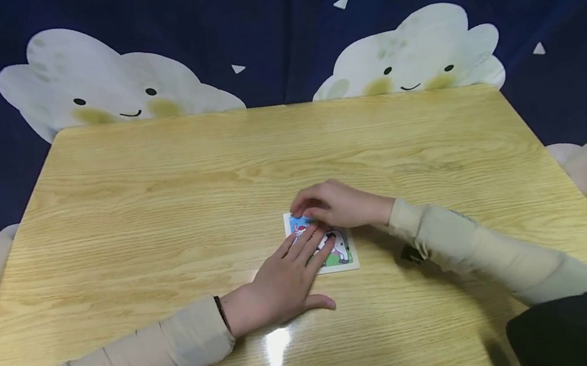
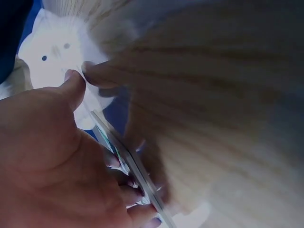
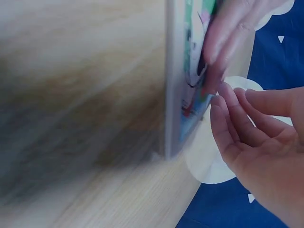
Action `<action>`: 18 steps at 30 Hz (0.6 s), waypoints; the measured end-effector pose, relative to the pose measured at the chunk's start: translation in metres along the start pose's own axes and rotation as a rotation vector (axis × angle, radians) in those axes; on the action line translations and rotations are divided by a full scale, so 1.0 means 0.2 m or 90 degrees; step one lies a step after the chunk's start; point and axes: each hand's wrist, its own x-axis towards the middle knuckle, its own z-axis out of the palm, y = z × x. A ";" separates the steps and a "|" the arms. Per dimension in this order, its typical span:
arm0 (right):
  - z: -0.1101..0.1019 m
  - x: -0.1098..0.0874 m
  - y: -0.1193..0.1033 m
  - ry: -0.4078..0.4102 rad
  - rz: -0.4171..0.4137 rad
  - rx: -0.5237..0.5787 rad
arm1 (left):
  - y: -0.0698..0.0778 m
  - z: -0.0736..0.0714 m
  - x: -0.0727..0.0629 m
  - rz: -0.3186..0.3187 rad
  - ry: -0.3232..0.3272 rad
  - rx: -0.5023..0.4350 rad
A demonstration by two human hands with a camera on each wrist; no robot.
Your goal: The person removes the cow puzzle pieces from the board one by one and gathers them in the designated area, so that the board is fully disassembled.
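A small square picture board (image 1: 343,254) with a white border lies on the wooden table, a cartoon cow printed on blue and green. Across its face rests my left hand (image 1: 287,275), palm down with straight fingers; the thumb points away along the table. This hand hides much of the picture. At the board's far edge is my right hand (image 1: 335,204), its fingers loosely bent and its fingertips right by the border. Nothing shows between that thumb and the fingers in the right wrist view, where the board's thick pale edge (image 3: 170,85) stands out.
The wooden table (image 1: 157,184) extends around the board on all sides. Behind it hangs a dark blue cloth (image 1: 267,10) with white smiling clouds and small triangles. A small dark object (image 1: 411,254) shows beneath the right wrist.
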 end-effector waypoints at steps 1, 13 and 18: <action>0.00 0.01 0.00 -0.005 0.000 0.001 | 0.00 0.00 0.00 -0.001 -0.001 0.001; -0.03 0.09 -0.02 -0.027 0.035 0.011 | 0.00 0.00 0.00 -0.001 0.003 -0.018; -0.04 0.10 -0.03 -0.026 0.050 0.027 | 0.00 0.00 -0.01 0.003 0.023 -0.020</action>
